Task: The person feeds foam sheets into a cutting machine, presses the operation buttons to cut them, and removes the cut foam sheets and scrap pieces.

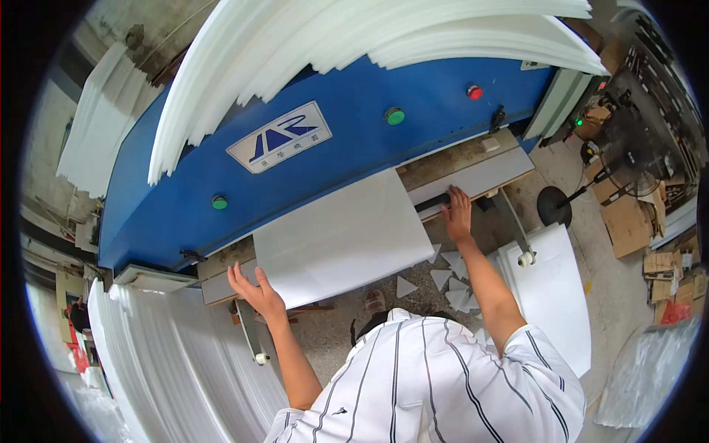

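Note:
A white foam sheet [343, 236] lies on the work ledge of a blue machine [325, 162], its front edge jutting out toward me. My left hand [258, 292] is at the sheet's left front corner with its fingers spread; I cannot tell whether it touches the sheet. To the right of the sheet, my right hand [458, 212] rests at the ledge [480, 173] with its fingers stretched out. Beside its fingertips is a black bar-shaped piece [432, 201], partly under the sheet's level. Neither hand holds anything that I can see.
White foam sheets [354, 37] are piled on top of the machine. Upright sheets [177, 354] stand at my left, and a sheet stack [554, 288] at my right. Triangular offcuts [441, 279] litter the floor. A black fan [554, 205] stands farther right, near cardboard [626, 225].

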The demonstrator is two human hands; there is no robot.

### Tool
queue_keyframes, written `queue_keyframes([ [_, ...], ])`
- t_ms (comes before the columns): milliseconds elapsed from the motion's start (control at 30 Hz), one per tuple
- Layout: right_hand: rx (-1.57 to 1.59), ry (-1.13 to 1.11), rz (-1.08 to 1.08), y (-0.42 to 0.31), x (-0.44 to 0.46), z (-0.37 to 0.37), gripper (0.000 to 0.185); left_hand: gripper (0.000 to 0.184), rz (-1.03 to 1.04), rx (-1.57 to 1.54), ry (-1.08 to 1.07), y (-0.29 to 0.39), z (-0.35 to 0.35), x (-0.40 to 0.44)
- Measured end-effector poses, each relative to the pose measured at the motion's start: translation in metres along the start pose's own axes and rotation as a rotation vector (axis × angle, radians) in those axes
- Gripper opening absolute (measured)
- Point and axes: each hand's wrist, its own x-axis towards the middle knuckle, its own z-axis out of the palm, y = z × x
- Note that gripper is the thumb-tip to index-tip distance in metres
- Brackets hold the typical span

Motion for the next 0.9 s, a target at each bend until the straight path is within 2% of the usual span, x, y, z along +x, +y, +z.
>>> queue_keyframes([
  [200, -0.011, -0.067, -0.022, 0.001, 0.007, -0.013, 0.048, 0.053, 0.078, -0.035, -0.042, 0.05, 0.006, -0.011],
  [467, -0.005, -0.117, -0.06, 0.006, 0.009, -0.024, 0.051, 0.052, 0.064, -0.042, -0.059, 0.068, 0.013, -0.031],
  [800, 0.003, -0.198, -0.041, 0.011, 0.012, -0.028, 0.056, 0.044, 0.125, -0.029, 0.046, 0.114, 0.005, -0.034],
  [900, -0.009, -0.239, -0.038, 0.014, 0.014, -0.027, 0.06, 0.048, 0.147, -0.044, 0.101, 0.118, 0.0, -0.031],
])
